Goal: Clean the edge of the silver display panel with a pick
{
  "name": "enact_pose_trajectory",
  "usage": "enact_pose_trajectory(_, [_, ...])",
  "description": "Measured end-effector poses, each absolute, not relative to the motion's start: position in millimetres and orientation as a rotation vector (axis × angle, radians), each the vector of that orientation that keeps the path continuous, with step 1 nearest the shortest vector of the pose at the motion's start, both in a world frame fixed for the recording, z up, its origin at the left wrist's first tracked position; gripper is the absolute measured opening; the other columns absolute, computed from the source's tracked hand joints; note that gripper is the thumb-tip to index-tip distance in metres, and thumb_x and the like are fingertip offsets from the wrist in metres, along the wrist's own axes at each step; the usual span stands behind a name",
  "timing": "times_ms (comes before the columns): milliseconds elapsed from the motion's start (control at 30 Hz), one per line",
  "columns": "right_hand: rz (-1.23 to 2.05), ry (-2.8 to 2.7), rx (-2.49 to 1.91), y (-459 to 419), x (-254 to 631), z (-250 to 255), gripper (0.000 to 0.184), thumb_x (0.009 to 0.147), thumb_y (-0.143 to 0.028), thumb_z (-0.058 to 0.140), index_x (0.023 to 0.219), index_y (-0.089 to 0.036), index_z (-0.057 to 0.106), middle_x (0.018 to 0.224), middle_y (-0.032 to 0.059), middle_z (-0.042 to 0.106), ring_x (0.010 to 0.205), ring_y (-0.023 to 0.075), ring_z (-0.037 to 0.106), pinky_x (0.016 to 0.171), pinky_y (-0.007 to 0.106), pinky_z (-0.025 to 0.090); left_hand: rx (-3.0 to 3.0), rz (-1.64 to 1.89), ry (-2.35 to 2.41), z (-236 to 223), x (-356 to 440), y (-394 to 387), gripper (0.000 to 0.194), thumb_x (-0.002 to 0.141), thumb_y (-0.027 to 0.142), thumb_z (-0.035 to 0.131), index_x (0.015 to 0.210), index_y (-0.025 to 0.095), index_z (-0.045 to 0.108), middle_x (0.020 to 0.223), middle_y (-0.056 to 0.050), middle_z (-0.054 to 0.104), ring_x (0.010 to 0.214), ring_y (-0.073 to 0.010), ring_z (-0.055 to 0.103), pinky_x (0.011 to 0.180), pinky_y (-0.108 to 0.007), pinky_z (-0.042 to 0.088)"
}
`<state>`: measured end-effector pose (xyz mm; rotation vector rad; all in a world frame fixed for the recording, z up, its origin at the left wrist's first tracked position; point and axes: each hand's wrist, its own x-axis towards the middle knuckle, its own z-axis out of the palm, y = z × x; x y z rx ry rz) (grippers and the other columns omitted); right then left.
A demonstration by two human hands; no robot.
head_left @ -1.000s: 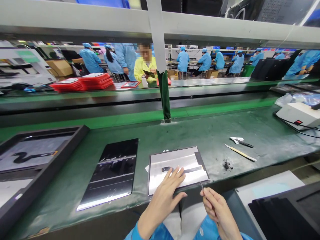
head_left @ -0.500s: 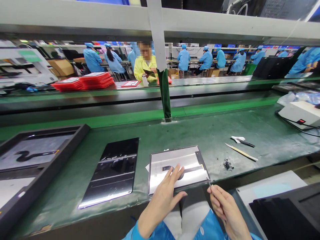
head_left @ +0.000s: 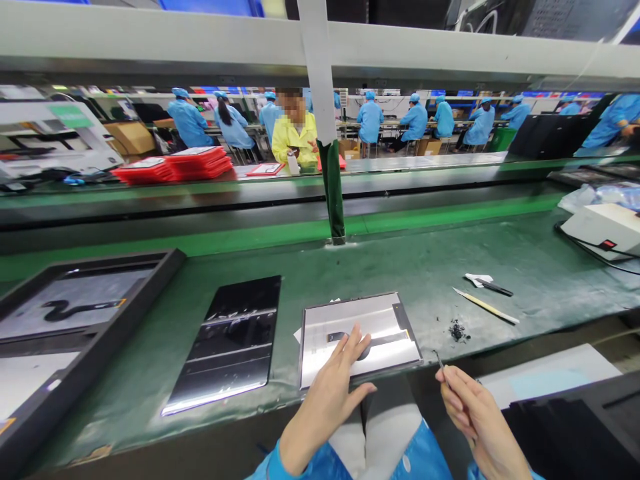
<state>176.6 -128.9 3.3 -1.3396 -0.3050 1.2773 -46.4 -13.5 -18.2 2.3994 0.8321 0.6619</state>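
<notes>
My left hand lies on a silver-backed display panel, its fingers spread and holding nothing. A dark flex cable on the panel's back is partly hidden under those fingers. My right hand is closed around thin metal tweezers. Their tip points up and left, just off the panel's lower right corner, not touching it. Black scraps lie in a small heap on the green bench mat, right of the panel. Left of the panel rests a glossy black glass sheet.
A black frame tray holding panels stands at the left. Farther right lie a yellow-handled blade and a black-handled tool. A white box with a cable sits at the right. An upright post rises behind the panel.
My right hand has drawn the tweezers away from the panel's lower right corner, to the right. My left hand stays on the panel.
</notes>
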Motion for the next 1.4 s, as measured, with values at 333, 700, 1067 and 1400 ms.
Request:
enact_pose_trajectory(333, [1.208, -0.311, -1.350, -133, 192, 15, 0.055, 0.059, -0.064, 0.086, 0.071, -0.016, 0.063, 0.053, -0.0085, 0.036, 0.045, 0.0028, 0.021, 0.037, 0.015, 0.013, 2.393, 0.694, 0.805, -16, -45, -13, 0.110, 0.087, 0.012, 0.069, 0.156, 0.032, -0.013, 0.149, -0.011, 0.051, 0.139, -0.0285, 0.046, 0.112, -0.051, 0.043])
enact_pose_trajectory(700, [1.104, -0.281, -1.391, -135, 208, 36, 0.052, 0.055, -0.060, 0.088, 0.068, -0.018, 0.062, 0.052, -0.0083, 0.034, 0.042, 0.0039, 0.021, 0.033, 0.015, 0.015, 2.386, 0.693, 0.838, -17, -45, -13, 0.114, 0.083, 0.010, 0.072, 0.157, 0.031, -0.012, 0.146, -0.010, 0.053, 0.139, -0.0293, 0.045, 0.110, -0.050, 0.046])
enact_pose_trajectory(1067, [1.041, -0.244, -1.401, -135, 227, 50, 0.049, 0.052, -0.054, 0.091, 0.067, -0.017, 0.063, 0.053, -0.0083, 0.033, 0.042, 0.0040, 0.021, 0.031, 0.015, 0.020, 2.340, 0.673, 0.827, -18, -45, -14, 0.112, 0.085, 0.010, 0.071, 0.156, 0.032, -0.013, 0.149, -0.011, 0.050, 0.141, -0.0311, 0.042, 0.110, -0.054, 0.045])
enact_pose_trajectory(1400, [0.960, -0.232, -1.405, -136, 243, 56, 0.049, 0.049, -0.054, 0.092, 0.067, -0.018, 0.064, 0.053, -0.0075, 0.035, 0.044, 0.0045, 0.020, 0.030, 0.013, 0.021, 2.355, 0.648, 0.859, -21, -45, -13, 0.120, 0.081, 0.006, 0.075, 0.156, 0.035, -0.014, 0.151, -0.010, 0.048, 0.142, -0.0324, 0.040, 0.108, -0.053, 0.047])
